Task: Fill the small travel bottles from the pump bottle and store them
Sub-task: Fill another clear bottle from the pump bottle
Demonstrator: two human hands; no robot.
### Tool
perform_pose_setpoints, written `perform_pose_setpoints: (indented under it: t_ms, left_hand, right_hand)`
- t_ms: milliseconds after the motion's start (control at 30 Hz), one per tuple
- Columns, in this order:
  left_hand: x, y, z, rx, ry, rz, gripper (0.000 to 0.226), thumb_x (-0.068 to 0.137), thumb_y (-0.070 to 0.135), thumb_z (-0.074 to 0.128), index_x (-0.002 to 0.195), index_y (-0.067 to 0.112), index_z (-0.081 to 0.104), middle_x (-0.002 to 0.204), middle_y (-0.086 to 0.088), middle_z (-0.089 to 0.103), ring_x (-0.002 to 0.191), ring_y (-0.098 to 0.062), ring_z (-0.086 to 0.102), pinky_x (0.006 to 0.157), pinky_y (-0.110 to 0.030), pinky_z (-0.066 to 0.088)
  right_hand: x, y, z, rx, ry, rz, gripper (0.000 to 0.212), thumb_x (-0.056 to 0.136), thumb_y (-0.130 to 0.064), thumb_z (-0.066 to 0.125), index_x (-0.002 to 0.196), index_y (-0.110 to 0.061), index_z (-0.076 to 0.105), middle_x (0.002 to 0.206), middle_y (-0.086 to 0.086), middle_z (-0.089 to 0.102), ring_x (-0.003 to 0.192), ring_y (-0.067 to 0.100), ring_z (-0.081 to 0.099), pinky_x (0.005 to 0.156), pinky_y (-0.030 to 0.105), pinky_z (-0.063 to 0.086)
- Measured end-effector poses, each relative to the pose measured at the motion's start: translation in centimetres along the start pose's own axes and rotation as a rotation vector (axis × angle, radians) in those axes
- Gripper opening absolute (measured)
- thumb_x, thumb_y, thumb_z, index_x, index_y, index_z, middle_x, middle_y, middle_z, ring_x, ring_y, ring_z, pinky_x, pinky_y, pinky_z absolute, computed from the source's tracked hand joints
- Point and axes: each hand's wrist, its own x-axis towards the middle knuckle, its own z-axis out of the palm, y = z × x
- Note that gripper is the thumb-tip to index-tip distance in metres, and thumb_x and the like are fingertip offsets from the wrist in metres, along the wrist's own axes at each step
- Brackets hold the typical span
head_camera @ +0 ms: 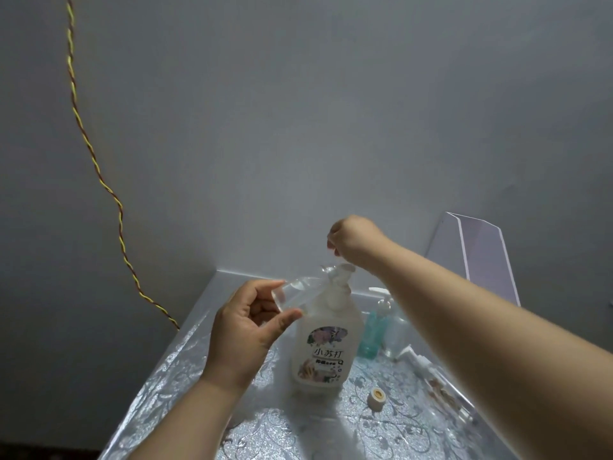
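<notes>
A white pump bottle [323, 346] with a flowered label stands upright on the table [185, 370]. My left hand [247, 330] holds a small clear travel bottle [297, 292] by its base, tilted so its neck points up and right toward the pump bottle's top. My right hand [355, 240] hovers above the pump bottle's open neck [343, 272], fingers curled around something thin that hangs down; I cannot make out what. A small beige cap [377, 396] lies on the table to the right of the pump bottle.
A teal bottle [373, 333] and a clear pump bottle [396, 330] stand behind my right forearm. A clear acrylic stand [481, 257] leans at the back right. A twisted yellow-red cord [99, 167] hangs along the wall on the left. Small items lie near the table's right edge.
</notes>
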Motion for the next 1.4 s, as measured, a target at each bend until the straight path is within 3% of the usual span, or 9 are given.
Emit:
perform_pose_setpoints:
  t_ms: [167, 467, 567, 767, 933, 1033, 1133, 1300, 1400]
  left_hand:
    - [0.0, 0.1, 0.1, 0.011, 0.003, 0.010, 0.048, 0.053, 0.058, 0.083, 0.094, 0.037, 0.068, 0.076, 0.007, 0.065, 0.071, -0.013, 0.059, 0.074, -0.037, 0.056]
    - [-0.2, -0.2, 0.1, -0.004, 0.003, -0.011, 0.053, 0.049, 0.063, 0.084, 0.094, 0.039, 0.069, 0.089, -0.020, 0.068, 0.083, -0.034, 0.066, 0.078, -0.041, 0.058]
    - [-0.3, 0.2, 0.2, -0.008, 0.001, -0.015, 0.040, 0.057, 0.045, 0.085, 0.093, 0.038, 0.070, 0.091, -0.022, 0.068, 0.086, -0.040, 0.065, 0.078, -0.039, 0.058]
    - [-0.3, 0.5, 0.3, -0.005, -0.007, -0.008, 0.036, 0.061, 0.028, 0.082, 0.093, 0.037, 0.069, 0.088, -0.015, 0.069, 0.079, -0.027, 0.065, 0.077, -0.037, 0.056]
    - [-0.2, 0.5, 0.4, 0.004, 0.011, -0.001, 0.038, 0.059, 0.033, 0.085, 0.093, 0.033, 0.068, 0.084, -0.010, 0.070, 0.077, -0.022, 0.066, 0.075, -0.035, 0.057]
    - [-0.2, 0.4, 0.5, 0.002, 0.008, 0.002, 0.039, 0.061, 0.040, 0.086, 0.095, 0.032, 0.068, 0.083, -0.006, 0.071, 0.078, -0.025, 0.067, 0.076, -0.036, 0.058]
    - [-0.2, 0.2, 0.5, 0.022, 0.011, 0.014, 0.045, 0.057, 0.057, 0.082, 0.095, 0.037, 0.068, 0.075, 0.006, 0.067, 0.070, -0.011, 0.062, 0.071, -0.029, 0.055]
    - [-0.2, -0.3, 0.1, 0.047, 0.013, 0.011, 0.052, 0.051, 0.068, 0.079, 0.095, 0.042, 0.068, 0.084, -0.010, 0.069, 0.081, -0.032, 0.066, 0.078, -0.045, 0.059]
    - [-0.2, -0.3, 0.1, 0.044, 0.002, 0.001, 0.053, 0.052, 0.067, 0.080, 0.096, 0.040, 0.069, 0.088, -0.012, 0.070, 0.085, -0.035, 0.066, 0.082, -0.051, 0.057]
  right_hand:
    - [-1.3, -0.8, -0.2, 0.031, -0.047, -0.056, 0.031, 0.092, -0.007, 0.045, 0.114, -0.004, 0.066, 0.119, 0.013, 0.065, 0.111, 0.030, 0.061, 0.096, 0.035, 0.051]
    - [-1.4, 0.0, 2.1, -0.206, -0.186, -0.124, 0.030, 0.088, -0.004, 0.054, 0.115, -0.005, 0.067, 0.123, 0.012, 0.063, 0.112, 0.031, 0.060, 0.092, 0.031, 0.049]
    - [-1.9, 0.2, 1.9, -0.161, -0.140, -0.117, 0.030, 0.087, -0.001, 0.052, 0.112, -0.003, 0.068, 0.120, 0.014, 0.065, 0.110, 0.031, 0.061, 0.093, 0.033, 0.051]
    - [-2.9, -0.5, -0.2, 0.064, 0.032, -0.075, 0.029, 0.088, -0.003, 0.045, 0.106, -0.002, 0.067, 0.111, 0.017, 0.067, 0.102, 0.033, 0.063, 0.088, 0.038, 0.055]
    - [-2.7, -1.4, -1.5, 0.133, 0.045, -0.063, 0.031, 0.093, -0.009, 0.043, 0.114, -0.001, 0.064, 0.115, 0.019, 0.065, 0.108, 0.033, 0.063, 0.093, 0.037, 0.053]
    - [-1.8, -1.8, -0.1, -0.073, -0.159, -0.009, 0.029, 0.094, -0.013, 0.050, 0.118, -0.007, 0.065, 0.125, 0.009, 0.063, 0.114, 0.027, 0.060, 0.096, 0.030, 0.050]
    - [-1.1, -1.7, 0.5, -0.135, -0.242, 0.022, 0.031, 0.095, -0.017, 0.052, 0.123, -0.010, 0.063, 0.132, 0.006, 0.059, 0.120, 0.026, 0.057, 0.098, 0.029, 0.046]
    - [-1.8, -1.4, 1.1, -0.200, -0.288, 0.001, 0.034, 0.097, -0.021, 0.051, 0.127, -0.008, 0.060, 0.137, 0.007, 0.055, 0.125, 0.026, 0.052, 0.098, 0.028, 0.044]
    - [-1.8, -1.0, 1.4, -0.166, -0.273, 0.011, 0.031, 0.092, -0.016, 0.058, 0.122, -0.009, 0.065, 0.134, 0.007, 0.058, 0.121, 0.025, 0.056, 0.097, 0.029, 0.046]
